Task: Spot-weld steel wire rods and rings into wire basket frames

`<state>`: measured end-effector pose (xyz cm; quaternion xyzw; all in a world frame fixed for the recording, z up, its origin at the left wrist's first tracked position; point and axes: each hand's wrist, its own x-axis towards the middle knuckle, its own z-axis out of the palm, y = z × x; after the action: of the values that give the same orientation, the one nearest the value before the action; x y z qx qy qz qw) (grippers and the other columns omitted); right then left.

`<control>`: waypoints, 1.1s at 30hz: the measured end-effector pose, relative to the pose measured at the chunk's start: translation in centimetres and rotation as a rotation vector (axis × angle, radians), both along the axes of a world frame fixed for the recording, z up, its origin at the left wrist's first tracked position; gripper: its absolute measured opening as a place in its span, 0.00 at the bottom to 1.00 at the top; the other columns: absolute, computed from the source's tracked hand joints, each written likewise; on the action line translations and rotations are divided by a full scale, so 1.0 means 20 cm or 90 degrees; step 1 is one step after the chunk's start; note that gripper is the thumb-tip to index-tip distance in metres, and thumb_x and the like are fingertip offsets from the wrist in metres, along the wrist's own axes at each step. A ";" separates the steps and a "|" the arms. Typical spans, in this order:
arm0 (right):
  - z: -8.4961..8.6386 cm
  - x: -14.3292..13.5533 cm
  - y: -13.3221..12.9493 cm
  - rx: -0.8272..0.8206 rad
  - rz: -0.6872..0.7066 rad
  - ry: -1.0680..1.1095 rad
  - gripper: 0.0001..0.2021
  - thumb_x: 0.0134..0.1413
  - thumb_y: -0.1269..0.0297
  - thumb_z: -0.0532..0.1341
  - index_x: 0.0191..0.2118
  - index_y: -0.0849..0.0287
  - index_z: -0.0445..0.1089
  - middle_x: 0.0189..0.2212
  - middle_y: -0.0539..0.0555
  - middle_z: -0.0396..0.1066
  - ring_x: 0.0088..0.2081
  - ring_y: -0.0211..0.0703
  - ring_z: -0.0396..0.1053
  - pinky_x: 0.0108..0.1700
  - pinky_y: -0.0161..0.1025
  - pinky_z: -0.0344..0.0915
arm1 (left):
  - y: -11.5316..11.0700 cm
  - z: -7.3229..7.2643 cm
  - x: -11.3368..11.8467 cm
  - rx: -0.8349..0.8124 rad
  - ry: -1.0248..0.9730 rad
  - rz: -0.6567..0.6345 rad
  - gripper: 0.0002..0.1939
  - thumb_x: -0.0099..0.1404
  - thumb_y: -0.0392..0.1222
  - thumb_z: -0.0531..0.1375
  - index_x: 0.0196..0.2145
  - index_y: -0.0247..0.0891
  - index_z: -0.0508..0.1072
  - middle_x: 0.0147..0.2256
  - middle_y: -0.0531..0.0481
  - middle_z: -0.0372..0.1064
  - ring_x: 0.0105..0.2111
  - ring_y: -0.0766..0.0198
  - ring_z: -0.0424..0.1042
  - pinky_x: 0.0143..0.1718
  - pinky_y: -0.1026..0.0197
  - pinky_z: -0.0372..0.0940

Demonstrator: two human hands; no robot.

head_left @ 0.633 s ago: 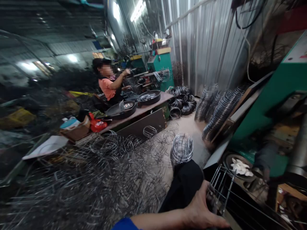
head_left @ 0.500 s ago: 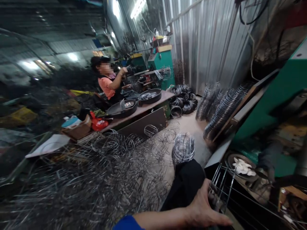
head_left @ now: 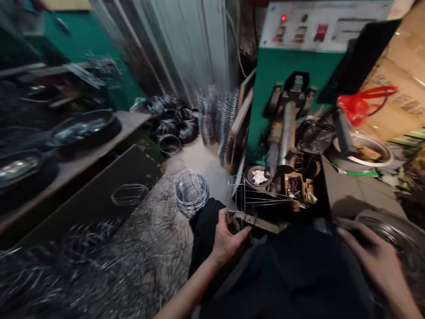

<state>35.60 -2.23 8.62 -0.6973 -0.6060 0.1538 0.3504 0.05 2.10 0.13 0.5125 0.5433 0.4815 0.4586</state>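
Observation:
My left hand (head_left: 227,241) is at lower centre, its fingers curled round the near end of a wire frame (head_left: 245,195) made of thin metal rods. The frame reaches right, towards the machine's front. My right hand (head_left: 373,250) is at lower right, smeared by motion, beside a round basin (head_left: 411,226) of wire rings (head_left: 387,228). Whether its fingers grip anything cannot be made out. Between the hands lie my dark-clothed legs (head_left: 285,270). Beyond the left hand, a bundle of bent wire loops (head_left: 191,192) stands on the floor.
A green machine (head_left: 262,88) with a metal arm (head_left: 288,133) stands ahead. Below it are a dish with white cloth (head_left: 259,176) and a small cardboard box (head_left: 297,188). Stacked wire rings (head_left: 227,128) lean nearby. Loose wire pieces (head_left: 133,261) cover the left floor, beside a table (head_left: 133,122).
The view has swung right, bringing the machine front and my right hand into sight. The co-worker is out of view. My left hand stays at the wire frame, its thumb drawn in closer.

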 end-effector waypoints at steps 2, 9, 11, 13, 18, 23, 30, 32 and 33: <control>0.00 -0.12 0.11 -0.015 0.120 0.024 0.16 0.64 0.49 0.61 0.49 0.51 0.76 0.46 0.58 0.77 0.46 0.56 0.76 0.50 0.50 0.73 | 0.00 -0.03 0.01 0.007 0.043 0.004 0.27 0.57 0.45 0.70 0.46 0.42 0.58 0.26 0.60 0.63 0.26 0.68 0.65 0.31 0.66 0.62; -0.04 -0.49 0.42 0.131 0.362 -0.172 0.12 0.69 0.68 0.54 0.49 0.53 0.75 0.45 0.56 0.78 0.58 0.53 0.68 0.61 0.58 0.60 | -0.01 -0.06 0.02 -0.009 0.075 0.001 0.28 0.57 0.46 0.70 0.49 0.41 0.59 0.31 0.57 0.68 0.28 0.66 0.68 0.33 0.64 0.66; -0.09 -0.50 0.45 0.118 0.366 -0.210 0.12 0.69 0.70 0.55 0.49 0.53 0.74 0.45 0.57 0.78 0.59 0.53 0.67 0.62 0.59 0.56 | 0.00 -0.06 0.03 -0.017 0.069 -0.005 0.28 0.56 0.46 0.70 0.49 0.41 0.60 0.34 0.54 0.70 0.31 0.64 0.70 0.35 0.63 0.67; -0.14 -0.49 0.47 0.098 0.363 -0.230 0.12 0.68 0.71 0.55 0.49 0.53 0.74 0.45 0.56 0.78 0.58 0.53 0.68 0.62 0.60 0.54 | 0.01 -0.06 0.04 -0.025 0.059 -0.015 0.29 0.56 0.46 0.70 0.49 0.41 0.61 0.37 0.53 0.72 0.34 0.63 0.72 0.37 0.63 0.68; -0.22 -0.46 0.49 0.090 0.334 -0.268 0.15 0.66 0.74 0.56 0.53 0.54 0.72 0.47 0.57 0.77 0.57 0.54 0.68 0.63 0.63 0.48 | 0.05 -0.07 0.07 -0.034 0.060 -0.024 0.29 0.55 0.45 0.70 0.49 0.41 0.61 0.37 0.52 0.73 0.35 0.61 0.74 0.37 0.62 0.68; -0.22 -0.44 0.50 0.156 0.327 -0.271 0.14 0.68 0.74 0.55 0.52 0.54 0.72 0.45 0.56 0.78 0.57 0.52 0.69 0.63 0.60 0.44 | 0.08 -0.09 0.10 -0.033 0.073 -0.019 0.30 0.56 0.46 0.70 0.50 0.41 0.59 0.36 0.52 0.74 0.34 0.61 0.74 0.36 0.63 0.68; -0.18 -0.43 0.55 0.179 0.331 -0.196 0.13 0.68 0.70 0.57 0.52 0.51 0.74 0.44 0.54 0.78 0.53 0.50 0.70 0.55 0.52 0.52 | 0.13 -0.09 0.11 -0.014 0.051 -0.034 0.30 0.57 0.46 0.69 0.50 0.42 0.57 0.34 0.53 0.72 0.32 0.63 0.73 0.35 0.63 0.68; -0.17 -0.43 0.56 0.186 0.327 -0.196 0.13 0.68 0.69 0.57 0.52 0.50 0.75 0.43 0.54 0.78 0.53 0.51 0.69 0.54 0.52 0.52 | 0.15 -0.10 0.11 -0.013 0.053 -0.038 0.29 0.57 0.47 0.70 0.49 0.42 0.58 0.32 0.55 0.71 0.29 0.65 0.71 0.33 0.64 0.67; -0.16 -0.44 0.57 0.190 0.324 -0.198 0.12 0.69 0.68 0.58 0.52 0.50 0.75 0.42 0.54 0.79 0.52 0.52 0.69 0.53 0.52 0.52 | 0.16 -0.10 0.11 -0.012 0.056 -0.039 0.29 0.57 0.47 0.70 0.48 0.42 0.58 0.31 0.56 0.70 0.28 0.65 0.70 0.32 0.64 0.66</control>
<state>26.84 9.10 5.34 -0.4795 -0.8231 0.0378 0.3020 2.20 5.27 -1.80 0.5455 0.5513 0.4393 0.4533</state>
